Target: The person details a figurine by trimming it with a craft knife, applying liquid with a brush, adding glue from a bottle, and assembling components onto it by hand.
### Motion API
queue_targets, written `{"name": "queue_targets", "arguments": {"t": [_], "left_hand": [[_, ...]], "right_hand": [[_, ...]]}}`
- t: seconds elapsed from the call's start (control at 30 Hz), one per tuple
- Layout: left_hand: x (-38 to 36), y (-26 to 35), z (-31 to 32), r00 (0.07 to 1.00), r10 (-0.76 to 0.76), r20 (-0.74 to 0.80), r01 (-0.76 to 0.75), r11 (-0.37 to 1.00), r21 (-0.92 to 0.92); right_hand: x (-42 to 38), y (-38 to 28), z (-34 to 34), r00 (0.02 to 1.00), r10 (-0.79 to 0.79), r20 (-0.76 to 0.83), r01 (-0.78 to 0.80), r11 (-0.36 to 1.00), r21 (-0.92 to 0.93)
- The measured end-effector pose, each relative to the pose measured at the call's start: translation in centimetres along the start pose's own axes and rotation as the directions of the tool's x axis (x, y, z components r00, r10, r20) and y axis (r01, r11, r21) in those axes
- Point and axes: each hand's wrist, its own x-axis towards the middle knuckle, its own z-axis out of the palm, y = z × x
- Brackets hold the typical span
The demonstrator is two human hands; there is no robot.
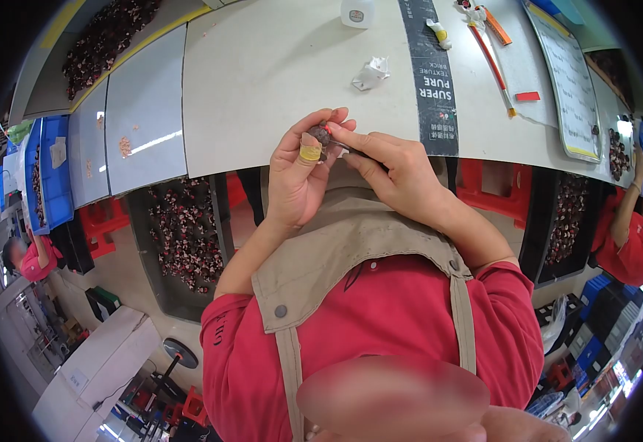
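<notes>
Near the front edge of the worktable, my left hand (296, 177) is closed around a small dark brown, rounded piece (320, 135) with a bit of red on it. Yellow tape (310, 149) wraps one finger of that hand. My right hand (402, 166) pinches a slim dark-handled tool (357, 152), its thin end pointing at the piece. The tool's exact kind is too small to make out. Fingers of both hands meet at the piece and partly hide it.
On the worktable (262, 66) are crumpled white paper (371, 73), a white bottle (357, 13), a yellow-and-white tube (439, 34), a red brush-like stick (490, 62) and a framed sheet (568, 88). Bins of small dark-red pieces (185, 236) flank me. A co-worker's arm (628, 199) shows at right.
</notes>
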Motion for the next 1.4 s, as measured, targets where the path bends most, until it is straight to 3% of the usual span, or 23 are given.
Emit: {"name": "queue_targets", "arguments": {"t": [0.77,1.07,1.27,1.4], "left_hand": [[0.0,0.1,0.1,1.0,0.018,0.025,-0.019,1.0,0.02],[0.1,-0.2,-0.1,0.991,0.129,0.037,-0.134,0.975,0.177],[0.1,-0.2,0.0,0.992,0.121,0.031,-0.124,0.981,0.148],[-0.1,0.3,0.4,0.999,0.012,0.032,-0.013,1.0,0.02]], "right_hand": [[-0.1,-0.1,-0.1,0.999,-0.011,-0.034,0.012,1.0,0.015],[0.1,-0.3,-0.4,1.0,-0.009,0.01,0.009,1.0,-0.019],[0.1,-0.7,-0.3,1.0,-0.011,-0.015,0.011,1.0,0.006],[0.2,0.4,-0.1,0.999,-0.009,-0.044,0.012,0.997,0.075]]}}
